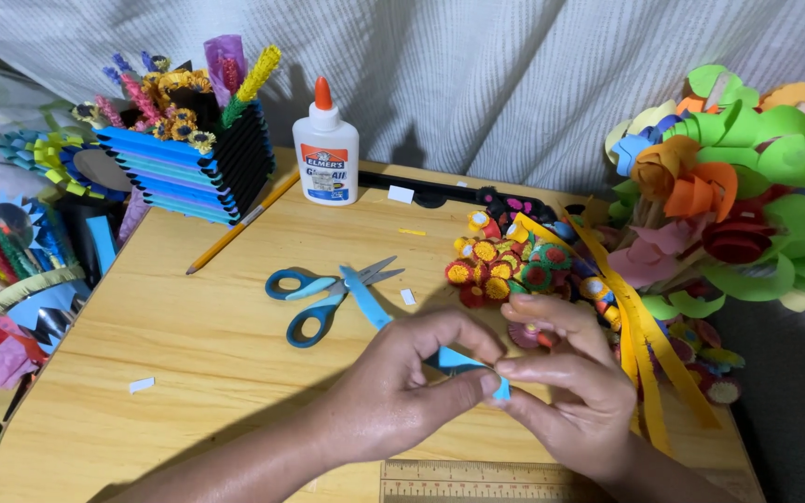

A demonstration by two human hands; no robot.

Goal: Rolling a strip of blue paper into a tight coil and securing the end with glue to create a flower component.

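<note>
At a wooden table (207, 373), 2 hands work a blue paper strip (463, 361) just right of the scissors (323, 296). The left hand (393, 391) is closed, thumb and forefinger pinching the strip's rolled end; the right hand (579, 391) is likewise closed on it from the opposite side. The strip's free tail runs up toward the scissors. A neat coil likely calls for even tension and small, steady turns. Further right of the scissors lie finished coils (500, 265).
</note>
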